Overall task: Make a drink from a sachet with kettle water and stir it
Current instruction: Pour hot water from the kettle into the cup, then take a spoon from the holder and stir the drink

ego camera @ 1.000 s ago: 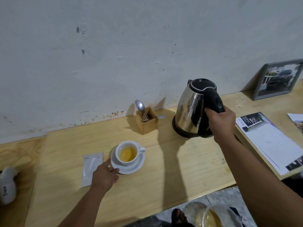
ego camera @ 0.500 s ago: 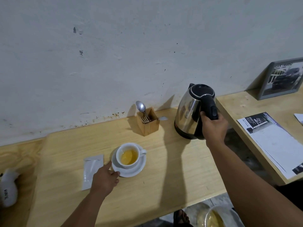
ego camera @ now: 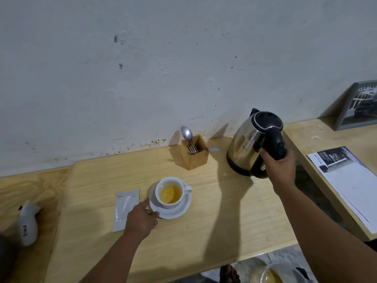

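A white cup [ego camera: 170, 192] with yellow liquid stands on a white saucer [ego camera: 179, 211] in the middle of the wooden table [ego camera: 214, 211]. My left hand [ego camera: 141, 218] holds the saucer's left rim with thumb and fingers. A flat white sachet [ego camera: 124, 209] lies just left of it, partly under my hand. At the back right, a steel kettle [ego camera: 247, 148] with a black lid sits on the table, my right hand [ego camera: 280, 167] wrapped around its black handle. A spoon [ego camera: 186, 132] stands in a wooden holder [ego camera: 195, 154] near the wall.
A second wooden surface on the right carries a printed leaflet [ego camera: 346, 180] and a framed picture [ego camera: 361, 105] leaning on the wall. A white object [ego camera: 28, 223] lies at the far left. Below the table's front edge are a glass bowl [ego camera: 271, 274] and a sandalled foot [ego camera: 230, 273].
My right hand has carried the kettle back and set it down near the wall, right of the holder. My left hand stays on the saucer.
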